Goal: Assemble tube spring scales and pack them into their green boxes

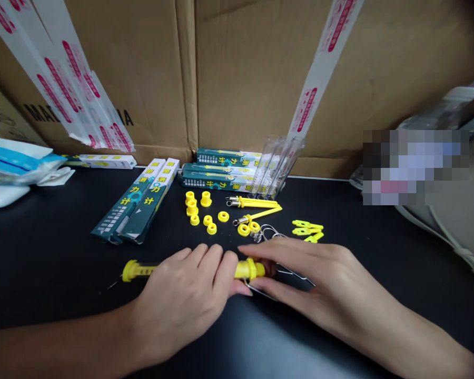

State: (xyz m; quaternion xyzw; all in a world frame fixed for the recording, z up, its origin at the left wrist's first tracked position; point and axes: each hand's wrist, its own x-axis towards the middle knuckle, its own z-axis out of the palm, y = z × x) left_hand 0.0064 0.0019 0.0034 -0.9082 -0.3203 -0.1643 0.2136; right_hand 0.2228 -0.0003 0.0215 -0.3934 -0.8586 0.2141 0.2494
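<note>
My left hand (189,289) is wrapped round a tubular spring scale (142,270) with a clear barrel and yellow end pieces. The scale lies level above the table, and a thin metal hook (114,285) sticks out of its left end. At the other end, by a yellow collar (252,269), my right hand (312,273) closes thumb and fingers about a bent metal wire handle (263,292). The fingers partly cover that wire. Just beyond the hands are yellow caps and rings (211,228), yellow rods with springs (260,215), loose wire loops (272,230) and flat yellow tabs (307,230).
Printed boxes (142,200) lie at the left, with more boxes (217,181) behind. Several clear tubes (274,166) lean against those. A large cardboard carton (237,79) backs the black table (55,252). A blue-and-white packet (19,158) is far left; a pale bag (450,210) sits right.
</note>
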